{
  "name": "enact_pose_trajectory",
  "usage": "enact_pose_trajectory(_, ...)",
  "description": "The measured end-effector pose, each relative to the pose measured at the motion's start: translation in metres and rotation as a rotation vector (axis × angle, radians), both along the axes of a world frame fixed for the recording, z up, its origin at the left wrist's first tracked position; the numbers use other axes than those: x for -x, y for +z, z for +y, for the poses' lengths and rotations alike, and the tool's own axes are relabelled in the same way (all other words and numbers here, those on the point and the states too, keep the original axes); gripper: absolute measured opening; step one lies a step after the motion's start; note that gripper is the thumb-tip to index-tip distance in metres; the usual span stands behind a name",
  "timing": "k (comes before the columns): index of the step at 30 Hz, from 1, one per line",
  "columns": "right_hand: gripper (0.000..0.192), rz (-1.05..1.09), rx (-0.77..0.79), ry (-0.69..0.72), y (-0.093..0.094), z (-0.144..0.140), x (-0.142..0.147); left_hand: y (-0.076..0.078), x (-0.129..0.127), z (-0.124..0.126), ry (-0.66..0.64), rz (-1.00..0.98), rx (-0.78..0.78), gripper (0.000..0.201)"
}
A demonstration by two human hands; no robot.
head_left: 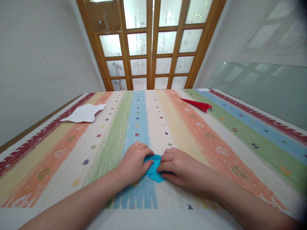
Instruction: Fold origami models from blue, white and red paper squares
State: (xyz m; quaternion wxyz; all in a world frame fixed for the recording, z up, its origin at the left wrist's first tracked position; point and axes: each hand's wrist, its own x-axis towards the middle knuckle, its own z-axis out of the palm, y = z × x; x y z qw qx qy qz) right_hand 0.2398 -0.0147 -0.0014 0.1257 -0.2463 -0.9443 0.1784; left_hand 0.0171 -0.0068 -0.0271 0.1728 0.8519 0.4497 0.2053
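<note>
Blue folded paper [154, 169] lies flat on the striped cloth [216, 140] of the worktop, low in the view at about 6 o'clock from the cloth's middle, on the pale blue stripe. Both hands press on it. The left hand [134, 163] covers its 9 o'clock side, fingers together and curled down, the thumb laid across the paper's upper edge. The right hand [178, 167] covers its 3 o'clock side, fingers together and bent, tips resting on the paper; a pointed corner of the sheet sticks out toward 6 o'clock between the two hands. Well apart, at about 1 o'clock, a red folded paper [198, 104] lies on the orange and green stripes. At about 10 o'clock a white torn-edged sheet [83, 114] rests near the cloth's dark red border. Beyond the worktop stands a wooden-framed glazed door [151, 44].
</note>
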Motion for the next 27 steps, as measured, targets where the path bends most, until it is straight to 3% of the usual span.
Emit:
enact_pose_trajectory(6, 0.017, -0.100, -0.049, -0.055, 0.001, -0.002, 0.003, 0.000, 0.002, 0.002, -0.001, 0.004, 0.007, 0.010)
enact_pose_trajectory(15, 0.024, -0.123, -0.094, -0.064, -0.003, -0.002, 0.003, 0.000, 0.012, 0.005, -0.251, -0.032, -0.014, 0.025)
enact_pose_trajectory(20, 0.018, -0.093, -0.093, -0.058, -0.010, 0.001, -0.002, 0.005, 0.013, 0.003, -0.324, 0.034, -0.031, 0.030)
enact_pose_trajectory(27, 0.015, -0.034, 0.019, -0.104, -0.014, 0.004, -0.003, 0.017, 0.010, -0.005, -0.333, 0.147, -0.059, 0.019)
